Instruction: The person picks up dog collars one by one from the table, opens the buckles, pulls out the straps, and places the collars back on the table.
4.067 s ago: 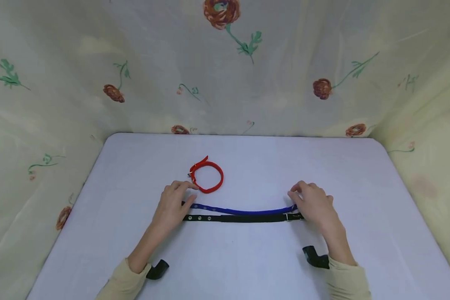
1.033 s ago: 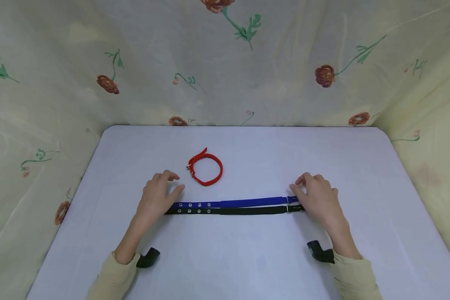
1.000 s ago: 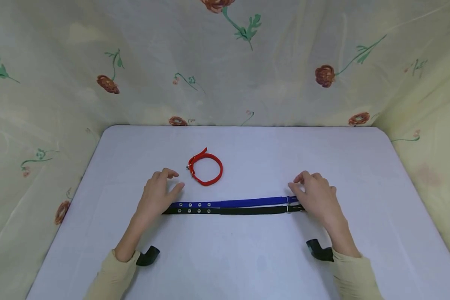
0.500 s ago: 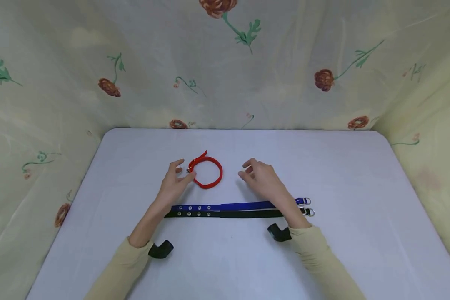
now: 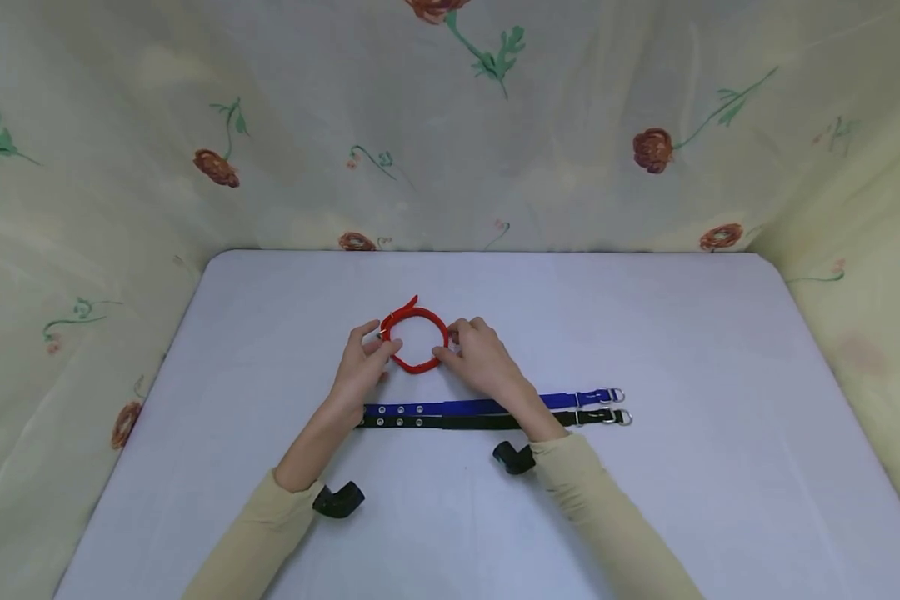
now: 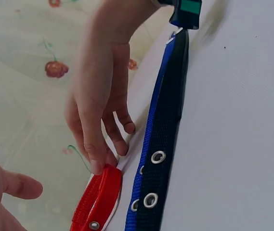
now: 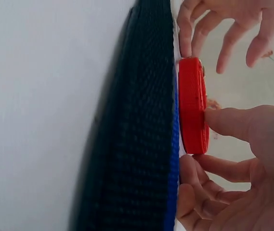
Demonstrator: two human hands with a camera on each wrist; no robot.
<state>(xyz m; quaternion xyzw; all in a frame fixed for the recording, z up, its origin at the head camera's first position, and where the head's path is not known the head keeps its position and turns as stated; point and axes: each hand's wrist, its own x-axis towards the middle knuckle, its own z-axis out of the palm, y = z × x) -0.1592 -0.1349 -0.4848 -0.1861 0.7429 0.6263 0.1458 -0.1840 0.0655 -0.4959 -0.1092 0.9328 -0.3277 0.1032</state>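
A red pet collar (image 5: 422,367), buckled into a loop with its tip sticking out, lies on the white table in the head view. My right hand (image 5: 482,358) is at the loop's right side, the thumb inside and the fingers outside, pinching the strap. My left hand (image 5: 358,367) reaches over the left side near the buckle. Its thumb and fingers are spread apart; in the right wrist view the left fingertips (image 7: 186,45) are at the end of the red collar (image 7: 190,103). A blue collar (image 5: 461,407) and a black collar (image 5: 480,422) lie straight, side by side, beneath my forearms.
The white table (image 5: 682,333) has rounded far corners. A flowered curtain (image 5: 555,167) hangs behind it and at both sides. Black wrist camera mounts (image 5: 339,500) stick out inward from both sleeves.
Both hands have left the straight blue and black collars and moved to the red collar, the right hand travelling far left. Earlier the blue collar was straightened alongside the black one.
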